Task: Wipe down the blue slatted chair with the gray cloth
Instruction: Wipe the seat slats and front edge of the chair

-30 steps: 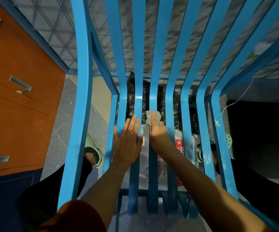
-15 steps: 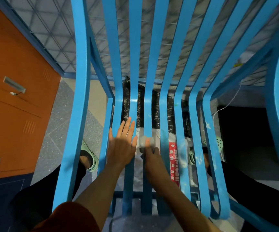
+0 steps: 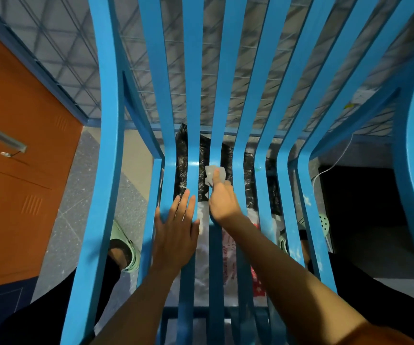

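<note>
Blue slatted chair (image 3: 191,95) fills the view from near to far, w/ the seat slats bending up into the back at mid-frame. It looks rigid, painted and smooth, prob. slick, so it won't flex under a rub. It could skid on the floor (image 3: 76,207) if left unbraced. Best hold is judged to be flat on the seat slats or round a side rail.

Left hand (image 3: 176,232) lies flat, fingers straight and slightly spread across 2 seat slats left of centre, pressing down as a brace.

Right hand (image 3: 222,200) is on the next slat to the right, fingers curled, w/ 1 finger pinning the gray cloth (image 3: 212,174) to the slat right at the bend. The cloth is small, soft and bunched. It should wrap 1 slat at a time, incl. the edges, and needs a pinch or it drops thru a gap.

Around it:
- Orange cabinet (image 3: 14,170) stands at left, apart from the chair.
- Wire grid (image 3: 248,70) is at the far side behind the back slats.
- Black bag (image 3: 180,165) sits on the floor under the seat, w/ a white printed bag (image 3: 228,250) nearer.
- White cable (image 3: 335,155) hangs at right.
- 2 green shoes (image 3: 124,247) show, 1 on each side.

Nothing sits on the slats. The narrow gaps btwn them are the main nuisance for reaching the slat sides.
</note>
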The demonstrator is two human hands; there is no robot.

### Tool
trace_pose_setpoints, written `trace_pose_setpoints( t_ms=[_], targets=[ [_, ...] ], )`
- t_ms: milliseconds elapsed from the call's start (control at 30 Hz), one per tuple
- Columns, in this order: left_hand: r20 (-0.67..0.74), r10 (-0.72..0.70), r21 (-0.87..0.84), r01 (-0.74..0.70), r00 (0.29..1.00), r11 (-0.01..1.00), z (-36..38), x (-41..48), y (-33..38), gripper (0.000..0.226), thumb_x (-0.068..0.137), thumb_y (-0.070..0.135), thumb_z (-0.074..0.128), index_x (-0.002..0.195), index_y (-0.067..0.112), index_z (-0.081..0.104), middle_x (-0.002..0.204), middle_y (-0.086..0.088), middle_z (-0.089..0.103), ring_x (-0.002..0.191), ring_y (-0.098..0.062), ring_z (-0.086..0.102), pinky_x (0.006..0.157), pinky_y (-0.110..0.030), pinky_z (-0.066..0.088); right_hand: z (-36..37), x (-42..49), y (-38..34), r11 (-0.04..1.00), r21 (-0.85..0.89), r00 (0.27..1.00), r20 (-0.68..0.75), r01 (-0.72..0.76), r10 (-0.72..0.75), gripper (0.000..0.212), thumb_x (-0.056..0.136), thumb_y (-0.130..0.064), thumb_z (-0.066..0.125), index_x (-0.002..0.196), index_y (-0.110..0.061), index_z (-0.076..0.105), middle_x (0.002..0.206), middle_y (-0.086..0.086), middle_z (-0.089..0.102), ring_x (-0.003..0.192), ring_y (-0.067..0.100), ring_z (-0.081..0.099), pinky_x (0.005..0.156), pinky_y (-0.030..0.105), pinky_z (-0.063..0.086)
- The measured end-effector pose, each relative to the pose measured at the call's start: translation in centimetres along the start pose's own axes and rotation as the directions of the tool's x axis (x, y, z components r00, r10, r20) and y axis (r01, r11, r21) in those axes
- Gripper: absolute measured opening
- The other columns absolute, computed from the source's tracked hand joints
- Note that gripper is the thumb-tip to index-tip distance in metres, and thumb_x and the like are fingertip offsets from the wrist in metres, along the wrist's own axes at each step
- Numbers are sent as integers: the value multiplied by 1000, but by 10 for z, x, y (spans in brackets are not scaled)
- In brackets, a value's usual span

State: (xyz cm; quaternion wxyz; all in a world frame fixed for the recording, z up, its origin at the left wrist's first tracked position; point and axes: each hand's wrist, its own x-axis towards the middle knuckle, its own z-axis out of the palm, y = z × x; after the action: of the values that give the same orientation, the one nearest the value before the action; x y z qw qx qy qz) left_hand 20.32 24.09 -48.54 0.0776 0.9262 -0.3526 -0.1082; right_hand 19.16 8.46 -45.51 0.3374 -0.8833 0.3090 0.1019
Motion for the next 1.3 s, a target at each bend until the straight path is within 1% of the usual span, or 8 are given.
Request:
trace_pose_setpoints(
  t_ms=[167, 300, 467, 600, 733, 900, 1067, 1300],
  targets=[
    [14, -6, 6, 6, 1000, 1000, -2, 0, 0, 60, 99, 42, 28, 153, 15, 30, 162, -4, 23, 146, -23, 29, 106, -57, 30, -2, -5, -2, 995, -92, 997, -66, 23, -29, 50, 107, -34, 22, 155, -19, 20, 157, 16, 27, 137, 33, 38, 115, 43, 30],
    [7, 10, -24, -10, 1000, 1000, -2, -1, 0, 60, 101, 44, 22, 153, 15, 31, 162, -4, 23, 146, -23, 29, 109, -58, 26, 24, -54, 16, 996, -27, 977, -193, 88, -92, 67, 85, -17, 75, 142, -4, 42, 133, 28, 46, 114, 37, 60, 91, 37, 52],
    [7, -4, -54, 4, 1000, 999, 1, 0, 0, 60, 101, 46, 20, 153, 18, 30, 162, 0, 22, 146, -19, 28, 111, -54, 18, 52, -107, 23, 979, -13, 971, -125, 205, -205, 56, 100, -51, 28, 145, -19, 40, 143, 3, 40, 129, 10, 42, 111, 37, 39],
    [-3, -5, -60, 5, 1000, 998, 0, -1, 1, 60, 103, 47, 15, 152, 18, 33, 161, 0, 24, 146, -20, 29, 113, -54, 17, 55, -87, 21, 977, 193, 986, -158, 88, -57, 38, 105, -23, 44, 141, -31, 34, 149, -2, 34, 122, -6, 34, 104, 2, 28],
    [-8, -5, -48, 5, 1000, 999, -3, 0, 1, 56, 102, 44, 25, 151, 17, 35, 160, -2, 28, 144, -21, 32, 109, -54, 26, 51, -53, 24, 974, 226, 976, -207, -16, 64, 62, 94, -4, 56, 150, -19, 35, 139, 21, 45, 118, 32, 51, 100, 35, 45],
    [-24, -22, -66, 20, 999, 998, -4, -1, 0, 56, 100, 45, 27, 149, 20, 38, 157, -1, 33, 143, -20, 35, 106, -53, 31, 42, -19, 19, 965, 260, 972, -229, 13, 49, 45, 102, -4, 41, 147, -13, 40, 123, 26, 52, 102, 30, 55, 88, 19, 45],
    [-65, -32, -94, 26, 997, 995, 0, 2, -1, 55, 98, 42, 30, 148, 21, 39, 159, 3, 30, 145, -15, 30, 109, -49, 26, 29, 16, 12, 919, 393, 981, -172, -18, 93, 42, 105, -28, 38, 147, -26, 41, 143, 19, 43, 130, 34, 44, 110, 44, 36],
    [-64, -53, -129, 45, 997, 991, -3, 5, 3, 54, 99, 43, 29, 149, 23, 38, 158, 5, 30, 145, -13, 28, 110, -52, 27, 12, 35, 10, 797, 603, 924, -282, -38, 258, 35, 98, -3, 53, 133, -6, 57, 131, 12, 60, 122, 12, 53, 99, 3, 31]
  ],
)
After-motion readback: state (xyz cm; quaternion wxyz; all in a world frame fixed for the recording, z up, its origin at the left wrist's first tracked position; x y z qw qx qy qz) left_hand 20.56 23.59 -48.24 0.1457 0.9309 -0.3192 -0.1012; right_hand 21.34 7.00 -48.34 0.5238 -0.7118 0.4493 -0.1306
